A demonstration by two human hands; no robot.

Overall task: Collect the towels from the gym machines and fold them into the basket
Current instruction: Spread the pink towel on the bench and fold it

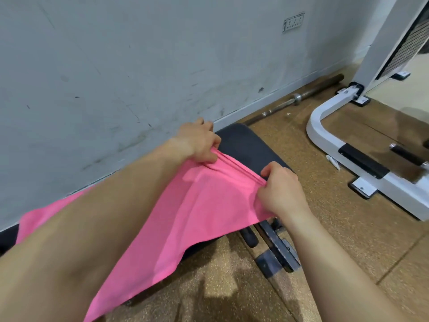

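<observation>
The pink towel [185, 219] lies draped over a black bench [246, 140] (near edge hanging toward six o'clock). The left hand [199, 142] pinches its bunched far edge; the right hand [281, 189], at four o'clock from it, pinches the same edge. At two o'clock a bar [301, 96] lies near a white machine frame [325, 126].
</observation>
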